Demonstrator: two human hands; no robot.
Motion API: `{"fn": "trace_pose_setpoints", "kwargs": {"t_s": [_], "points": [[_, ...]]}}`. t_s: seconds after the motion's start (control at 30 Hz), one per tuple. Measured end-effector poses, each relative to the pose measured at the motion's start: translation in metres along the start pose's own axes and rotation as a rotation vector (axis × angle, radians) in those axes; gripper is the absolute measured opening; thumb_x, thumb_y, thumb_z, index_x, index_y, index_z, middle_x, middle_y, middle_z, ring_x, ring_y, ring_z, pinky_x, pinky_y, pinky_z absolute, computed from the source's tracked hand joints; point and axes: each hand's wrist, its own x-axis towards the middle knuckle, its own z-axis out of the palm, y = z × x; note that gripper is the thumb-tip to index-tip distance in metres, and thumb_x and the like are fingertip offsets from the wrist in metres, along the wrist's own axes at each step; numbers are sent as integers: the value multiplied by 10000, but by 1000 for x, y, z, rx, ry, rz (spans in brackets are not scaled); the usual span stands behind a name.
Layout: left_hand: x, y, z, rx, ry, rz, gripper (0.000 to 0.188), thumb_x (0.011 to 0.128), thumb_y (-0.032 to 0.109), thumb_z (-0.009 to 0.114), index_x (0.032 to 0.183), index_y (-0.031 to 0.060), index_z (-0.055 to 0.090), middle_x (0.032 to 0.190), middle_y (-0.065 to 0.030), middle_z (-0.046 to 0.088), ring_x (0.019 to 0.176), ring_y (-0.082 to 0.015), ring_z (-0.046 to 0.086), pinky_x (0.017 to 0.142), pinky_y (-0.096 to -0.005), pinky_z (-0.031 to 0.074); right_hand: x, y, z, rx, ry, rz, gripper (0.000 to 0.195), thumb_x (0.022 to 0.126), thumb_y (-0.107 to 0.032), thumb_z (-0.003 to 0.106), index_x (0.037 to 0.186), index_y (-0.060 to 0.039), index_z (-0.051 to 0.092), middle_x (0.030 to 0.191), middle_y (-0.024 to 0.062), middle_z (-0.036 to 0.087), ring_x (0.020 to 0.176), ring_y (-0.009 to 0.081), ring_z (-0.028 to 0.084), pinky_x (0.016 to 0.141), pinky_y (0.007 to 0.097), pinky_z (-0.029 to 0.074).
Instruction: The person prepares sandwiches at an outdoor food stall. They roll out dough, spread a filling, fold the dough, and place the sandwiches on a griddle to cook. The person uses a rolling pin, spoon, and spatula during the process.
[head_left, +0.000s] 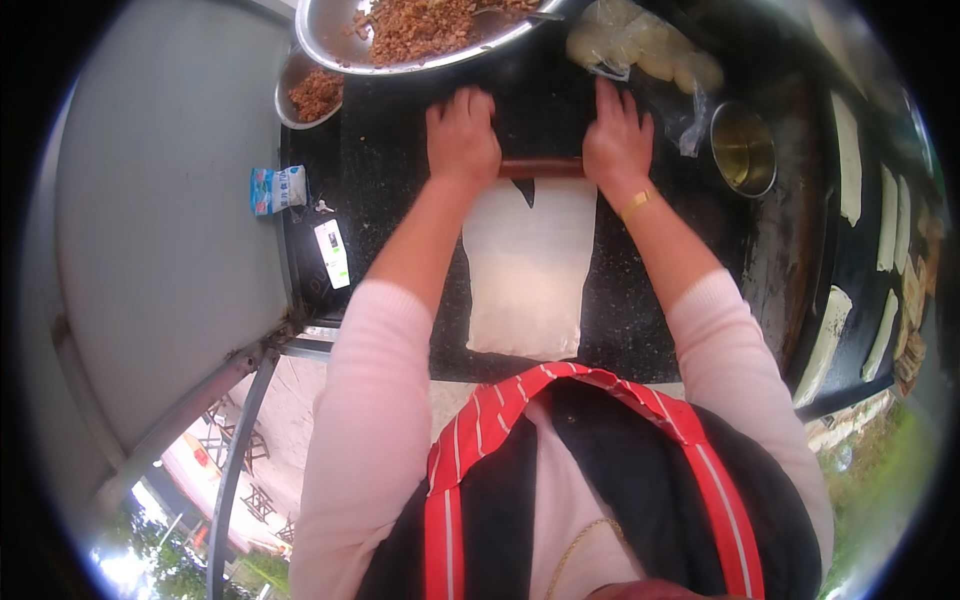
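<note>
Both my hands lie on a dark reddish rolling pin, one towards each end. My left hand covers its left end, and my right hand, with a gold-coloured band at the wrist, covers its right end; the fingers point away from me. Under and below the pin, a long thin sheet of pale dough lies flat on the black worktop. A dark, narrow V-shaped gap shows in the sheet's far edge, just beside the pin.
Beyond my hands stand a large metal bowl of reddish crumbly filling and a smaller bowl. Dough balls in plastic and a metal cup of yellowish liquid are at right. Dough strips lie far right; a phone lies left.
</note>
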Motion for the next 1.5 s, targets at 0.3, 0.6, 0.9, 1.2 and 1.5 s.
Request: {"fn": "trace_pose_setpoints", "kwargs": {"t_s": [0.3, 0.6, 0.9, 1.2, 1.5], "points": [[-30, 19, -43, -234, -135, 33, 165, 835, 68, 663, 990, 88, 610, 988, -110, 642, 922, -333, 644, 758, -439, 526, -34, -8, -51, 438, 118, -206, 209, 833, -108, 683, 1041, -134, 671, 932, 59, 675, 889, 274, 644, 760, 422, 537], [-23, 31, -51, 42, -736, -131, 228, 850, 133, 690, 1054, 78, 606, 1032, -129, 612, 993, -339, 636, 794, -449, 523, -20, -32, -54, 386, -567, -178, 155, 816, -115, 669, 964, -104, 624, 1018, 120, 622, 953, 367, 634, 781, 441, 510], [-42, 43, -82, -226, -732, -304, 76, 874, 200, 683, 911, 154, 731, 1019, -40, 599, 995, -232, 633, 846, -384, 519, -27, -16, -72, 764, -615, -270, 153, 827, -64, 677, 968, -66, 618, 963, 123, 649, 903, 351, 638, 781, 420, 506], [-37, 47, -47, -321, -559, -223, 110, 780, 186, 741, 881, 157, 711, 973, -41, 597, 964, -241, 631, 815, -375, 514, -15, -39, -41, 697, -500, -177, 204, 775, -24, 715, 962, -62, 644, 945, 91, 661, 869, 281, 654, 761, 351, 515], [-12, 35, -27, -183, -696, -223, 275, 674, 216, 808, 885, 114, 666, 948, -67, 650, 957, -282, 647, 807, -408, 521, -34, -50, -45, 761, -495, 28, 510, 716, -134, 777, 1185, -76, 586, 1127, 130, 618, 1057, 324, 610, 907, 398, 505]]}}
